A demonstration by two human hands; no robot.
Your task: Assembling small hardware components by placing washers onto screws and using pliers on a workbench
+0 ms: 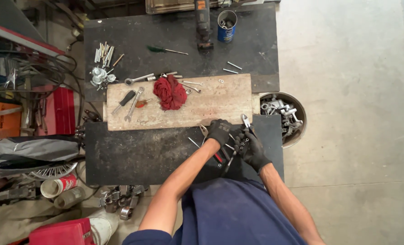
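The left hand [219, 131] in a black glove is clenched on small metal pliers [203, 130] at the edge of the pale wooden board [220, 102]. The right hand [252, 146], also gloved, grasps other silver pliers [246, 120] near the round bucket of metal parts [297, 131].

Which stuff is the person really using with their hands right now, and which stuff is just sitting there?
In use:
- left hand and right hand, both in black gloves
- pliers at the right hand
- small metal tools under the hands

Just lying about:
- red rag
- wrenches on the wooden board
- blue can
- bucket of metal parts
- bolts
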